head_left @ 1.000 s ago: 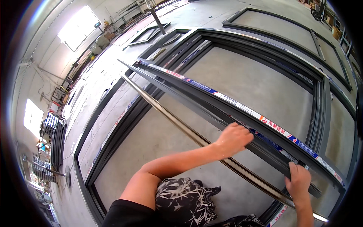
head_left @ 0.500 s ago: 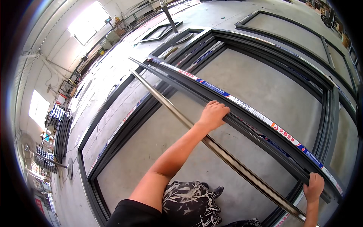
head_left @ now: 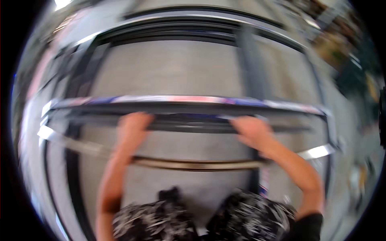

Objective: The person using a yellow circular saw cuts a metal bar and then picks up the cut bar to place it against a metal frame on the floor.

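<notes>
Running left to right across the view, the dark profile point(head_left: 189, 127) is keeping its long axis nearly level and crosswise to the person, one end pointing left and the other right. It is lying just on the near side of a taped bar point(head_left: 189, 107) (motion blur is hiding whether the two are touching). The left hand point(head_left: 136, 122) is gripping the profile left of its middle; the right hand point(head_left: 251, 127) is gripping it right of its middle. On both hands the fingers are bending narrowly over the profile, their tips blurring into it. Nearer the person, a brass-coloured strip point(head_left: 197, 165) is running roughly parallel and passing beneath both forearms. Lower down, a large dark frame point(head_left: 74, 176) is enclosing grey floor point(head_left: 169, 68) within its openings. Patterned trousers point(head_left: 157, 221) are showing at the lower edge.
</notes>
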Demonstrator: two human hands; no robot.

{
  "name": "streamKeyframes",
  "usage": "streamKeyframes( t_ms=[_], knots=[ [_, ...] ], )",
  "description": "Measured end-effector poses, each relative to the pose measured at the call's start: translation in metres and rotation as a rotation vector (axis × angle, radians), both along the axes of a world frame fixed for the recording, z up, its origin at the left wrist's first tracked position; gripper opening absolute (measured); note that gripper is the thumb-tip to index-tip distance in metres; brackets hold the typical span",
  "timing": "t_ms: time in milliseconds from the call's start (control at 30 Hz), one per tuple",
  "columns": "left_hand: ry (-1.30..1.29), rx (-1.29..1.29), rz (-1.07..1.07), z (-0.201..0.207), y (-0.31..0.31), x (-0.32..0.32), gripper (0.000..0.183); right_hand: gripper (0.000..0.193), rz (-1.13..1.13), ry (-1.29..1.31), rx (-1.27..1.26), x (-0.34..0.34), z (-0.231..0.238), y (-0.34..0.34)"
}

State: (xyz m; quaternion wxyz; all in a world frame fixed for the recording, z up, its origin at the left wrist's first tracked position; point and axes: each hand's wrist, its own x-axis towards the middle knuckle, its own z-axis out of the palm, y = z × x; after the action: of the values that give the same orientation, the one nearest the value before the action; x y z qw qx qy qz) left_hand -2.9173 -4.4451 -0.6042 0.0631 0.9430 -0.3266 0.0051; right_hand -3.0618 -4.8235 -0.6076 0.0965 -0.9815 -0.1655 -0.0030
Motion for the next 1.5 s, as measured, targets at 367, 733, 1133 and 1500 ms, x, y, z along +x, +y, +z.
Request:
streamKeyframes(
  t_ms=[367,733,1133,1500],
  knots=[
    [-0.032,-0.063,0.06,-0.026,0.062,0.04,0.036,0.015,-0.041,-0.229,-0.074,-0.016,-0.03,-0.02],
    [-0.125,-0.093,0.092,-0.013,0.067,0.042,0.041,0.024,-0.458,-0.299,-0.476,-0.023,-0.037,-0.084],
    [-0.034,-0.154,-0.054,0.013,-0.017,-0.004,0.039,0.037,-0.791,-0.145,-0.692,-0.049,-0.035,-0.122],
    [0.05,-0.155,-0.252,0.018,-0.097,-0.03,0.04,0.034,-1.064,-0.012,-0.508,-0.075,-0.039,-0.189]
  ],
)
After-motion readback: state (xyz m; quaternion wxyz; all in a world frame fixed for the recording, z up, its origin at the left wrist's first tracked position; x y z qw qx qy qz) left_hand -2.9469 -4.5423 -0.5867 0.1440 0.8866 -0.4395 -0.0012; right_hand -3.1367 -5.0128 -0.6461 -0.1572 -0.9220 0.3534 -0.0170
